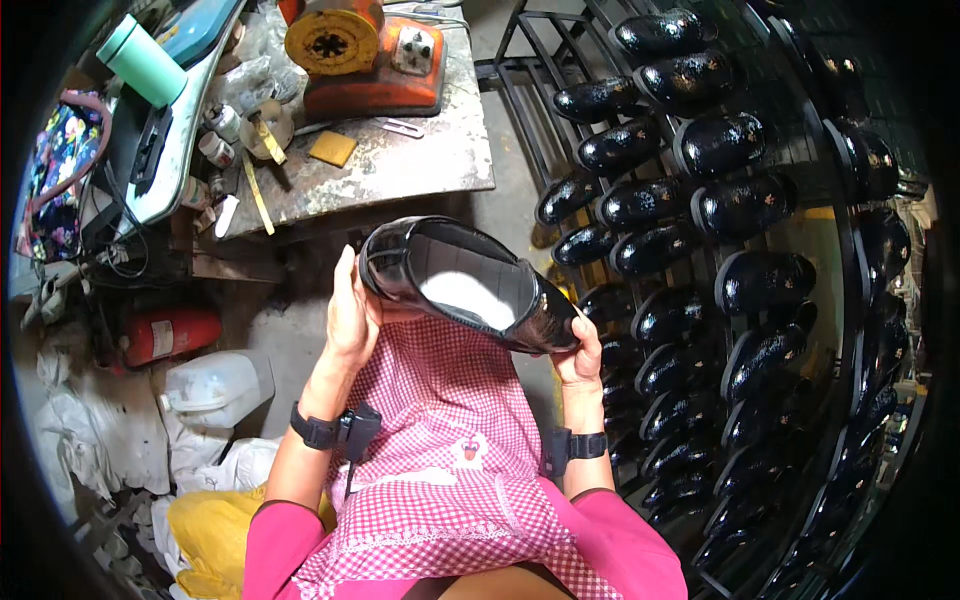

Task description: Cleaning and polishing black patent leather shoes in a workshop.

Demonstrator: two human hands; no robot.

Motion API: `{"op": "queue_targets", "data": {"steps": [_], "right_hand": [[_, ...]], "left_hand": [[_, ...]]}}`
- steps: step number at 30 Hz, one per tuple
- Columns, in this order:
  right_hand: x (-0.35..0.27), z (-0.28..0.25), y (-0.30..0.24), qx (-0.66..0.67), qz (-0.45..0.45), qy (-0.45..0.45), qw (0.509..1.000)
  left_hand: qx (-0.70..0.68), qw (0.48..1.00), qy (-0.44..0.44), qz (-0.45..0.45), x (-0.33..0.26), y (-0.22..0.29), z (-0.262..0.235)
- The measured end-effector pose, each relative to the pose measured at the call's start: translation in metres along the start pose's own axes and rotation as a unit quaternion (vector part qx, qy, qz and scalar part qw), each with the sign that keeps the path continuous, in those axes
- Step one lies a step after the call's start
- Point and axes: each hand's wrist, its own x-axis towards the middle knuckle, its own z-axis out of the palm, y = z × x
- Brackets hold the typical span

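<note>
A glossy black shoe [390, 262] is held out in front of me, above my lap. Its opening faces up toward me, and a white patch shows on the dark inside. My left hand [352, 312] grips its left end, with the thumb up along the side and the other fingers partly hidden beneath. At the opposite, lower end my right hand [582, 355] is closed on the shoe, thumb on top. The shoe slants down to the right. A pink checked apron [440, 400] lies under it.
A worn worktable [400, 180] ahead bears an orange machine [370, 65], a tape roll [266, 130] and a yellow pad [333, 149]. Racks of shiny black shoes [755, 280] fill the right. On the left are a red cylinder [165, 337], a plastic jug [220, 388] and sacks [215, 530].
</note>
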Motion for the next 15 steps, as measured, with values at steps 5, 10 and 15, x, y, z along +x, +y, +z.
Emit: {"op": "queue_targets", "data": {"steps": [5,10,15], "right_hand": [[0.051,-0.01,-0.002,-0.005,0.012,0.066,0.998],[0.113,0.042,-0.051,-0.04,0.014,0.041,0.998],[0.179,0.085,-0.087,-0.058,-0.027,0.067,0.996]], "left_hand": [[0.193,0.977,0.005,0.09,0.023,-0.026,-0.027],[0.324,0.912,-0.066,0.241,0.021,-0.044,-0.027],[0.307,0.909,-0.078,0.271,0.027,-0.047,-0.029]]}}
